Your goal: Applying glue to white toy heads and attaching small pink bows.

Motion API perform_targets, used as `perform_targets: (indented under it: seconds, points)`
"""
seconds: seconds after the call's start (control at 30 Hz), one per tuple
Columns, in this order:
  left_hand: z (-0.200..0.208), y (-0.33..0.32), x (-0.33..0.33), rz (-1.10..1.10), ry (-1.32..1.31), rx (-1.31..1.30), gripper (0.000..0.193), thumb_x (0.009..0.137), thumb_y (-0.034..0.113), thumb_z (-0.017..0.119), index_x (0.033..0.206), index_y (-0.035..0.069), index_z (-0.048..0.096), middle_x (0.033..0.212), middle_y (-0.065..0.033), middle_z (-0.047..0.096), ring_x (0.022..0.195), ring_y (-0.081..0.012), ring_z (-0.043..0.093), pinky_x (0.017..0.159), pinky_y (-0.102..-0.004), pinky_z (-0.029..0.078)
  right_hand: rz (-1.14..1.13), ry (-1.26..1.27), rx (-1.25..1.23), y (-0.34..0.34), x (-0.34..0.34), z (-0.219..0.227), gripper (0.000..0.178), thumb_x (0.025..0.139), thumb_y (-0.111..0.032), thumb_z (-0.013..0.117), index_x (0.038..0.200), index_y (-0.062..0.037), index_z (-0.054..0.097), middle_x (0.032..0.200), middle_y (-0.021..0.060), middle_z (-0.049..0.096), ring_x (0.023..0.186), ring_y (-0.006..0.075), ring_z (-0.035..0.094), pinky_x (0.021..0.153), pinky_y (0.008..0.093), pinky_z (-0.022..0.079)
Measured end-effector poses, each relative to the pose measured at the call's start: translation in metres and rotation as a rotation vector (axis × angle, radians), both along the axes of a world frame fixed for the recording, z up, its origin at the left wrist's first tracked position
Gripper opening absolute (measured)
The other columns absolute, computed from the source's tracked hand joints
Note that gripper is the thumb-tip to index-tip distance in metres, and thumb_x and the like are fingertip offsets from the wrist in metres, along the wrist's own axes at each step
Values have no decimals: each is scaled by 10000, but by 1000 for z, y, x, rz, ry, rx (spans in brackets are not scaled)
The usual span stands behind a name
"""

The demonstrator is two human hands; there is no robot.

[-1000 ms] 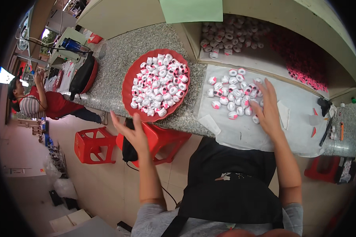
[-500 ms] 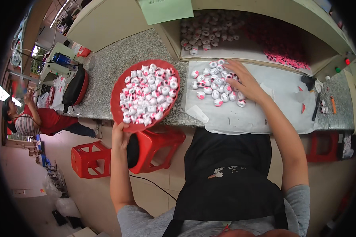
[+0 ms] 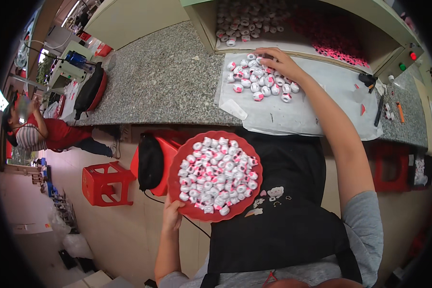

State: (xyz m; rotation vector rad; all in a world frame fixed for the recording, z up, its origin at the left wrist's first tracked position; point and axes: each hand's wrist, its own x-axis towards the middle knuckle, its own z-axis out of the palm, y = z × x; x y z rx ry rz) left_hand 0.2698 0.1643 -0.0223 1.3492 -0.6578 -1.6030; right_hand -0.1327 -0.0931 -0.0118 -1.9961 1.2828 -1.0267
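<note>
My left hand (image 3: 172,214) grips the rim of a red plastic bowl (image 3: 177,161), thumb on top. The bowl is held in front of my lap, off the table, and is heaped with small white-and-pink ring-shaped pieces (image 3: 216,175). At the table, my right hand (image 3: 279,63) lies over the far side of a pile of similar pieces (image 3: 254,79) on a white sheet (image 3: 292,115). Its fingers are stretched out and slightly bent, touching the pile; some pieces are hidden under the palm.
Behind the sheet, a cubby (image 3: 207,29) holds more white pieces and many bright pink bits (image 3: 340,48). A black tool (image 3: 379,111) and an orange stick (image 3: 400,113) lie at right. Red stools (image 3: 105,182) stand below at left. Another person (image 3: 53,132) is at far left.
The red bowl has come off the table edge, down and to the right, over my lap with my left hand on it. My right hand stays at the pile.
</note>
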Motion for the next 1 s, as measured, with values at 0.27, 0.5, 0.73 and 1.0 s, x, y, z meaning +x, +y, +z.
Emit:
perform_targets:
  seconds: [0.27, 0.5, 0.73, 1.0]
  points:
    - [-49, -60, -68, -254, 139, -17, 608, 589, -63, 405, 1179, 32, 292, 1121, -92, 416, 1003, -198, 429, 843, -302, 359, 38, -143, 76, 5, -4, -1, 341, 746, -257, 513, 1028, -64, 511, 1100, 83, 463, 989, 178, 435, 835, 278, 321]
    - [-58, -105, -97, -469, 137, -12, 587, 593, -48, 408, 1167, 25, 312, 1092, -90, 435, 982, -188, 440, 850, -294, 352, 14, -252, 95, 9, -7, -1, 349, 740, -240, 527, 1011, -21, 507, 1071, 100, 480, 994, 187, 436, 853, 280, 316]
    - [-95, -160, -132, -680, -147, 94, 283, 668, 54, 453, 926, -31, 530, 847, -87, 557, 771, -162, 541, 744, -267, 413, 26, -341, 170, 8, -7, 6, 343, 741, -233, 533, 1008, -20, 500, 1003, 94, 503, 933, 166, 461, 814, 264, 349]
    - [-94, -177, -133, -719, -242, 120, 433, 722, 102, 503, 1114, -40, 384, 1133, -108, 410, 1010, -208, 423, 839, -302, 350, 89, -174, 59, -9, -6, 7, 348, 747, -251, 523, 1024, -43, 491, 1070, 113, 468, 938, 203, 468, 835, 285, 348]
